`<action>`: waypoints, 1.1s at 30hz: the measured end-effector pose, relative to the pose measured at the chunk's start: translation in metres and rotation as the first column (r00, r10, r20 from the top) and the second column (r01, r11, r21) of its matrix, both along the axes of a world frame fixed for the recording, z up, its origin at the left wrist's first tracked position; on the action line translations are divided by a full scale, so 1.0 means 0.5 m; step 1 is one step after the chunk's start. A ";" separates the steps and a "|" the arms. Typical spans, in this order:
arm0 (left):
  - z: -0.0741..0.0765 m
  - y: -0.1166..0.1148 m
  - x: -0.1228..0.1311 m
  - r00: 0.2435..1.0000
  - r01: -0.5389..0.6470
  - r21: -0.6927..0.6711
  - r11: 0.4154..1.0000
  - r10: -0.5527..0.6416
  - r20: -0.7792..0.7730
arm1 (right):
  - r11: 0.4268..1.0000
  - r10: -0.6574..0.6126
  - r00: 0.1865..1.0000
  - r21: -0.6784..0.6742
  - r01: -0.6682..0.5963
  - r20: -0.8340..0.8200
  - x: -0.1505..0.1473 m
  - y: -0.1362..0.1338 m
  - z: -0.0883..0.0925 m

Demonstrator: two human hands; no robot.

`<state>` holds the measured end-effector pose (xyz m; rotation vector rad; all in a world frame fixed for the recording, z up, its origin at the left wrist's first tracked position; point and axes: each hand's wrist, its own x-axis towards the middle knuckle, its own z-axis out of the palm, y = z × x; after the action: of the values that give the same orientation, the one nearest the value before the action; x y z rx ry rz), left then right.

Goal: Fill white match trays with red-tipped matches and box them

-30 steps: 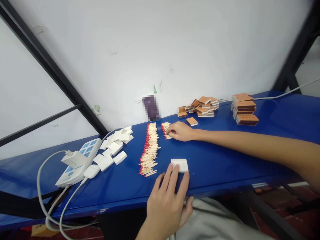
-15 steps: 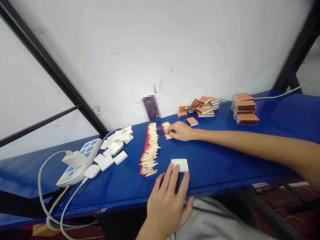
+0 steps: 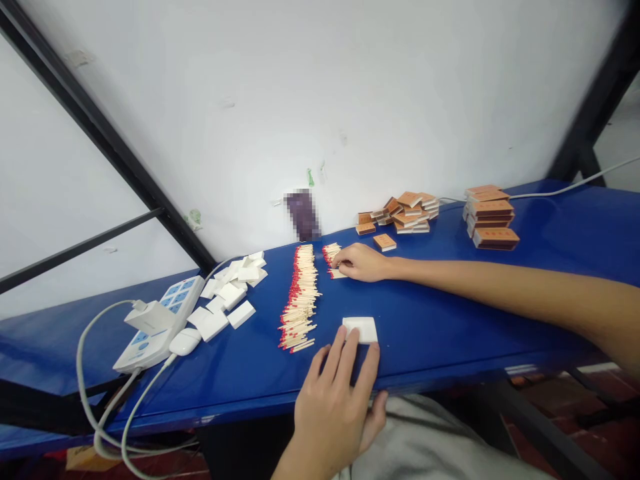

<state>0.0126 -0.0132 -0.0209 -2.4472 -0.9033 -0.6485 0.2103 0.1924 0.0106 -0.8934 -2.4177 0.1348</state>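
My left hand (image 3: 336,400) is near the table's front edge, fingers spread, with fingertips resting on a white matchbox tray (image 3: 367,329). Farther back, my right hand (image 3: 364,263) is closed, its thumb and fingers pinched at a short row of matches (image 3: 331,252). The fingers partly cover these matches, so how many they grip is hidden. Left of that row lies a long, dense row of red-headed matches (image 3: 303,287), their heads pointing left.
White matchbox trays (image 3: 233,293) lie in a loose heap at left beside a power strip (image 3: 165,327) with plugs and looping cables. Orange matchbox sleeves (image 3: 411,212) are piled at the back, a single matchbox (image 3: 385,242) before them. More matchboxes (image 3: 493,217) are stacked at right.
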 end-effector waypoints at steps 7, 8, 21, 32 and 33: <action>-0.004 0.001 0.001 1.000 0.007 0.005 1.000 -0.007 0.020 | 0.993 -0.115 0.993 0.009 0.115 0.010 -0.001 -0.001 -0.002; -0.005 0.002 0.001 1.000 0.008 0.006 1.000 -0.008 0.020 | 0.990 -0.139 0.990 0.009 0.139 0.018 -0.001 -0.001 -0.002; -0.004 0.001 0.001 1.000 0.009 0.004 1.000 -0.009 0.016 | 0.995 -0.096 0.995 -0.004 0.097 0.035 -0.002 -0.001 0.001; -0.003 0.001 0.002 1.000 0.010 0.009 1.000 -0.010 0.012 | 0.999 -0.046 0.999 -0.007 0.046 0.028 0.000 0.002 -0.002; -0.004 0.001 0.002 1.000 0.009 0.008 1.000 -0.009 0.012 | 0.999 -0.045 0.999 -0.010 0.045 0.028 0.000 0.002 -0.002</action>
<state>0.0136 -0.0129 -0.0228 -2.4443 -0.8936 -0.6700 0.2103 0.1932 0.0096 -0.9598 -2.4225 0.1187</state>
